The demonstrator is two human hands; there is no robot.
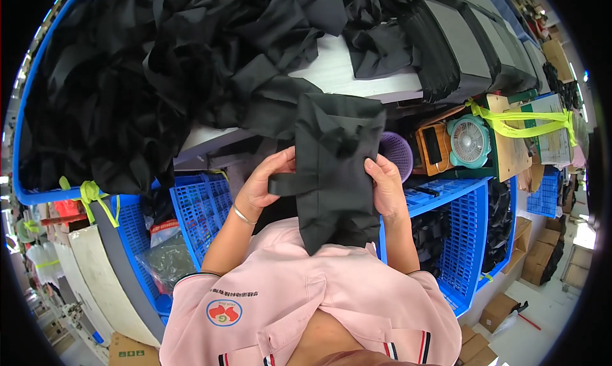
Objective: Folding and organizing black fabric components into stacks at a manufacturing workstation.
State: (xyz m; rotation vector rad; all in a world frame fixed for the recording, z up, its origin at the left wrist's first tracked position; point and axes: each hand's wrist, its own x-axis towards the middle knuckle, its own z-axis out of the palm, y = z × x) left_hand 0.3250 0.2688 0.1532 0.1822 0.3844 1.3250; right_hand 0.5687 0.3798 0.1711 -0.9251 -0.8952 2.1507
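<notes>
A black fabric bag (338, 168) is held up in front of my chest, with its open end toward the table and its lower end near my shirt. My left hand (262, 182) grips its left edge, beside a short black strap loop (284, 184) that sticks out there. My right hand (386, 182) pinches the right edge, thumb on the near face. Most fingers of both hands are hidden behind the cloth. Right behind the bag lies more loose black fabric (268, 105) on a white table (328, 59).
A big heap of black pieces (108, 92) fills the far left inside a blue rim. Neat black stacks (440, 47) stand at far right. Nearby are a purple basket (396, 154), a small teal fan (470, 142) and blue crates (462, 238) (203, 210) on both sides.
</notes>
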